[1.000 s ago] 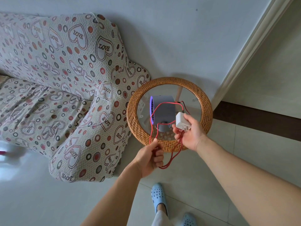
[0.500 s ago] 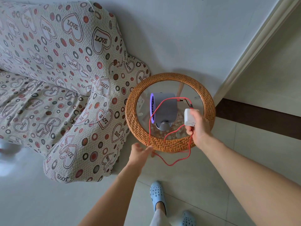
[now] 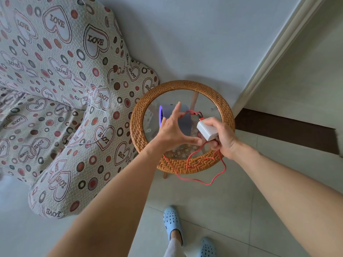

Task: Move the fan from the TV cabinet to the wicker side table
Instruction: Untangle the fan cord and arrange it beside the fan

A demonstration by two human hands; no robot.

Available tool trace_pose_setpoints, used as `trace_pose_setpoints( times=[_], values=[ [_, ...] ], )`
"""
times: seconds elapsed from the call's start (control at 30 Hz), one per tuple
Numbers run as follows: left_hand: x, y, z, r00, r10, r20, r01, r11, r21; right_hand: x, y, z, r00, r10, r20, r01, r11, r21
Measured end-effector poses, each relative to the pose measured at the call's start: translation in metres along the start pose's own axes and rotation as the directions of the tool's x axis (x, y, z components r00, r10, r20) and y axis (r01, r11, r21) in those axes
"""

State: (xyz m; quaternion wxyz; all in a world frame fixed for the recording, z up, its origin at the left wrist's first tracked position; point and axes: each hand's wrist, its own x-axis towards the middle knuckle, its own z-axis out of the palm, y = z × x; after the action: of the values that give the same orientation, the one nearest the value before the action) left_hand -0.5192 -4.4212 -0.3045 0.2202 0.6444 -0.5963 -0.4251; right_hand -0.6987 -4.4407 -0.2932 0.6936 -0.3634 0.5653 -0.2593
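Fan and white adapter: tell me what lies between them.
In the head view, the red cable and its plug run from the fan to the white adapter.

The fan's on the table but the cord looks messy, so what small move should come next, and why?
Probably lay the white adapter on the wicker side table beside the fan. The fan already stands there, yet the right hand grips the adapter above it, and the red cable loops over the rim toward the floor; the left hand hovers open.
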Motion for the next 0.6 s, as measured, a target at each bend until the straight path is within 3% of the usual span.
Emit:
trace_pose_setpoints(
  times=[0.07,0.17,0.3,0.47,0.6],
  values=[
    [0.0,0.004,0.002,0.994,-0.004,0.105,0.032,0.964,-0.264,0.003,-0.005,-0.002,0.998,-0.023,0.056,0.016,0.993,0.12],
    [-0.004,0.01,0.018,0.988,0.003,0.154,0.067,0.892,-0.446,0.008,-0.011,0.002,0.994,-0.069,0.083,0.035,0.935,0.353],
    [-0.014,0.01,0.048,0.964,-0.119,0.239,0.223,0.853,-0.472,0.016,-0.016,0.009,0.994,-0.112,0.008,0.088,0.825,0.558],
    [-0.019,0.004,0.067,0.958,-0.132,0.256,0.246,0.839,-0.486,0.027,-0.01,0.01,0.993,-0.074,-0.09,0.114,0.76,0.64],
    [-0.021,-0.008,0.064,0.904,-0.239,0.353,0.419,0.652,-0.631,0.036,0.005,-0.001,0.991,-0.042,-0.128,0.116,0.745,0.657]
  ],
)
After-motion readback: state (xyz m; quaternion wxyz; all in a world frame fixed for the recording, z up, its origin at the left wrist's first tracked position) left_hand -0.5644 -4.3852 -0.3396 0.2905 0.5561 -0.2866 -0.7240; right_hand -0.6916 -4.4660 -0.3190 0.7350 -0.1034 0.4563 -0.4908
